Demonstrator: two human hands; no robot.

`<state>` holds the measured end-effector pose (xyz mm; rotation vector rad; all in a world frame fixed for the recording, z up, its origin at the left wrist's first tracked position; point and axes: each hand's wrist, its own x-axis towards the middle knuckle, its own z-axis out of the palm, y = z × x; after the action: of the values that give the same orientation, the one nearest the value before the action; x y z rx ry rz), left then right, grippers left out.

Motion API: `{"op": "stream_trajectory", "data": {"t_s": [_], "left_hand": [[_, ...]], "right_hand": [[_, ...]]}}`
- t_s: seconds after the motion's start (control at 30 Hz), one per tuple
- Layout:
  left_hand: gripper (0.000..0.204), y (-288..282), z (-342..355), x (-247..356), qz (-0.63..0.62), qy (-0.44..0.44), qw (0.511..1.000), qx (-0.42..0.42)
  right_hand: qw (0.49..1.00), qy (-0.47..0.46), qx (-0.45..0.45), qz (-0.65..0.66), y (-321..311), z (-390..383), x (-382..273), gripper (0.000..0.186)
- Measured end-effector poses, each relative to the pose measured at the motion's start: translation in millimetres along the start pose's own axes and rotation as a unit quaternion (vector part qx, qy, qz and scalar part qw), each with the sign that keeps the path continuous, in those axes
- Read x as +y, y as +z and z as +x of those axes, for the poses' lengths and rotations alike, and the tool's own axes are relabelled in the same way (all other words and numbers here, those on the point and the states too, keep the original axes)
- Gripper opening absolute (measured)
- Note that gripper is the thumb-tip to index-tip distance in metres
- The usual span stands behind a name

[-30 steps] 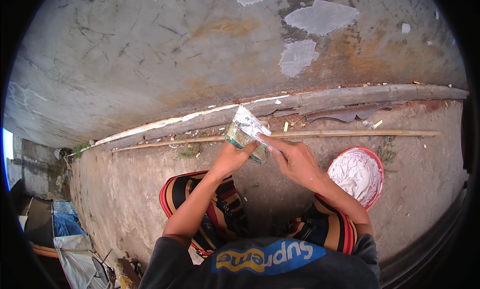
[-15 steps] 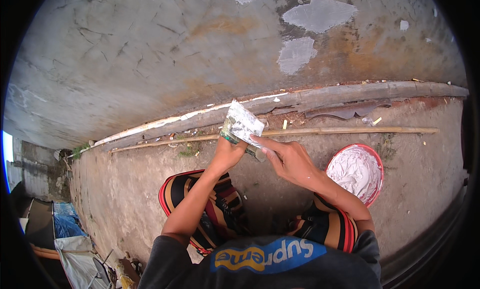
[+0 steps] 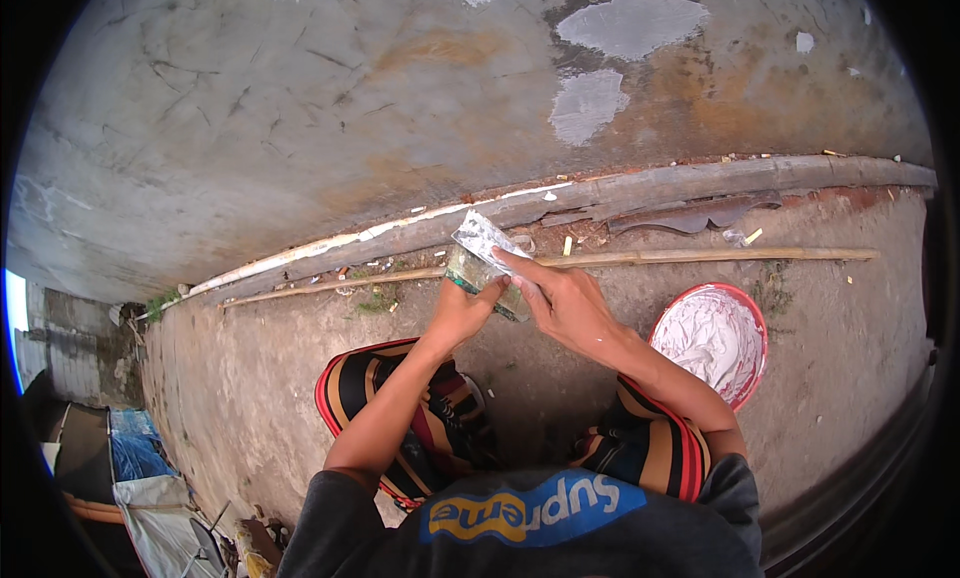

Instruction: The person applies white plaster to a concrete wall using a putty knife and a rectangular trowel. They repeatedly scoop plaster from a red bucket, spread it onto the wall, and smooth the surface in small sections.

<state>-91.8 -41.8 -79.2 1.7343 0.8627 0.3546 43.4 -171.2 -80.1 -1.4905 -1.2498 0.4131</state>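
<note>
In front of my knees both hands meet over two flat tools. My right hand (image 3: pixel 572 313) is closed on a putty knife, its index finger stretched along the wide blade (image 3: pixel 482 235), which is smeared with white putty. Under that blade lies a flat green-and-grey plate (image 3: pixel 510 296), also streaked with putty. My left hand (image 3: pixel 460 311) grips the plate's near left side, thumb on top. The blade covers part of the plate, so its exact kind cannot be made out. Right of my right forearm stands a red-rimmed bucket (image 3: pixel 765 350) holding whipped-looking white putty (image 3: pixel 708 336).
Ahead rises a stained grey wall (image 3: pixel 300 108) with pale patches (image 3: pixel 632 24). A bamboo pole (image 3: pixel 690 256) lies along the ground before a raised ledge (image 3: pixel 720 182) at the wall's foot. Tarps (image 3: pixel 150 498) and clutter sit at the left rear.
The putty knife blade has slid slightly nearer to me across the plate, and more of the plate shows beneath it. Both hands keep their holds; the bucket stays put.
</note>
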Motion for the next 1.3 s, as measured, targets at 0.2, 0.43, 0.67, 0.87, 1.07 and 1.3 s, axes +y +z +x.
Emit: {"op": "stream_trajectory", "data": {"t_s": [0.2, 0.43, 0.67, 0.87, 1.07, 1.3], "left_hand": [[0.032, -0.6, 3.6, -2.9, 0.073, 0.07, 0.994, -0.042], [0.033, -0.3, 3.2, 4.5, 0.017, -0.026, 0.999, -0.033], [0.032, -2.7, 6.1, 1.0, 0.019, 0.019, 0.999, -0.041], [0.029, -4.6, 9.6, -4.1, 0.044, 0.043, 0.998, -0.027], [0.032, 4.9, 9.2, -3.0, 0.04, 0.017, 0.999, -0.023], [0.033, 0.9, 11.6, -5.5, 0.041, 0.013, 0.998, -0.052]], "right_hand": [[0.998, 0.041, -0.027, -0.043, -11.6, -4.2, -12.3, 0.044], [0.997, 0.049, -0.059, -0.009, -12.7, -3.3, -13.2, 0.042], [0.998, 0.044, -0.035, 0.009, -11.4, -1.9, 1.1, 0.043], [0.995, 0.067, -0.07, -0.004, -16.1, -1.5, -8.6, 0.043], [0.999, 0.036, -0.013, -0.002, -12.7, 0.8, 5.3, 0.041], [0.998, 0.049, -0.029, -0.013, -12.0, -1.4, 5.7, 0.042]]}}
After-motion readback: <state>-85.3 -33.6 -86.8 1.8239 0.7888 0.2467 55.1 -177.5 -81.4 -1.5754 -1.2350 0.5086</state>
